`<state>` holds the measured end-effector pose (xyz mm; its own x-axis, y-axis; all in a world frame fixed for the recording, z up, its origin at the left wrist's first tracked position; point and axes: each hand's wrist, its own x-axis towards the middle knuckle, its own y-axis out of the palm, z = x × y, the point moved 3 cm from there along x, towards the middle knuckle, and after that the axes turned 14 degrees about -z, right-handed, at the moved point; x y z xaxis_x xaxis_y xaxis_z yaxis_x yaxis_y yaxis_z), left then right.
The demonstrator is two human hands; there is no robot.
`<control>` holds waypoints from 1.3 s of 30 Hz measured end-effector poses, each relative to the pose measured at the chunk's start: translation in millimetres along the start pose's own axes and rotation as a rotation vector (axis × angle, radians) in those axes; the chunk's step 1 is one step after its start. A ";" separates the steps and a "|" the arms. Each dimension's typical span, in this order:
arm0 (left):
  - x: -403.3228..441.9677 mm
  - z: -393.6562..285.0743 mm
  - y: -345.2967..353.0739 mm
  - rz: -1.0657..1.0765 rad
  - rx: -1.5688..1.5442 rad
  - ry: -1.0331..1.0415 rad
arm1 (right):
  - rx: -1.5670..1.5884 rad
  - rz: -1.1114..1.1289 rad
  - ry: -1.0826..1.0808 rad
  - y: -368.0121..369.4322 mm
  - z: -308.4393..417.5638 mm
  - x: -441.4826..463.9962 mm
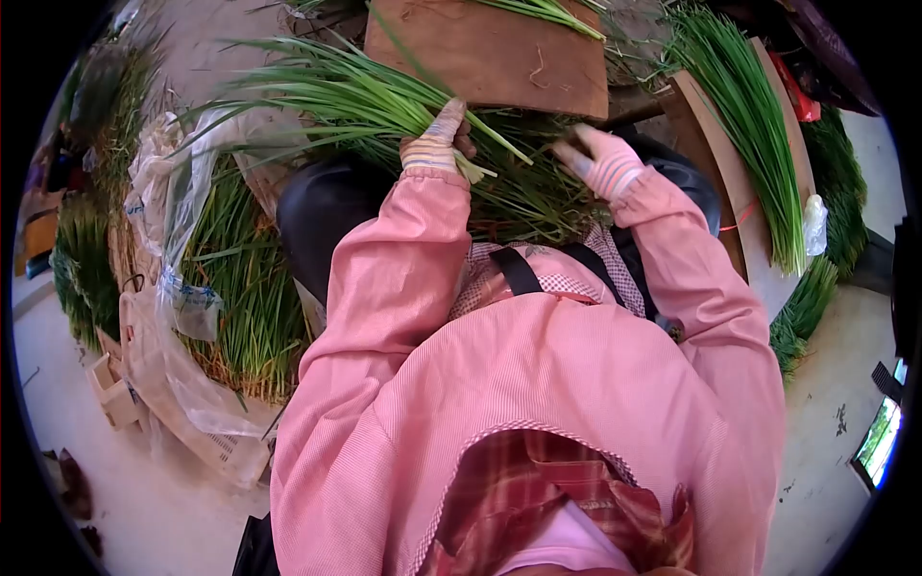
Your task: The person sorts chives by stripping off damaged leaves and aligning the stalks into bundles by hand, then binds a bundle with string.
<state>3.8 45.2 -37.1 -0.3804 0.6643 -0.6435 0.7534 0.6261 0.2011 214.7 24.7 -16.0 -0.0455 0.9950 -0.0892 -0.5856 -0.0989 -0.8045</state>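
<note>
My left hand [440, 139], in a striped glove, is closed around a bunch of garlic chives [360, 91]. Their long green leaves fan out to the left, and the pale stem ends poke out to the right below the hand. My right hand [597, 161], gloved likewise, is a little to the right, apart from the bunch. Its fingers are somewhat blurred but look spread, and I see nothing in them. Beneath both hands, loose green leaves and trimmings [528, 197] lie heaped between my knees.
Ahead is a brown board [480, 53] with a few chives [552, 14] at its far edge. A neat bundle [749, 134] rests on cardboard [706, 125] at right. At left, a crate [182, 394] with plastic sheeting [197, 192] holds more chives [245, 298].
</note>
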 end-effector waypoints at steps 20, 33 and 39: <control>13.7 16.2 17.4 0.074 -0.054 0.128 | 0.113 -0.083 -0.286 12.1 52.1 35.6; 11.3 -16.8 9.6 0.413 -0.511 -0.074 | -0.636 -0.225 -0.101 -50.0 -26.1 152.2; 12.4 -6.1 16.8 0.361 -0.546 -0.314 | 0.845 -0.111 0.206 -93.1 5.8 135.5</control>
<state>8.4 66.4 -37.2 0.0758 0.7709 -0.6324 0.3962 0.5588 0.7286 258.4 168.8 50.1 0.1470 0.9675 -0.2060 -0.9852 0.1246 -0.1175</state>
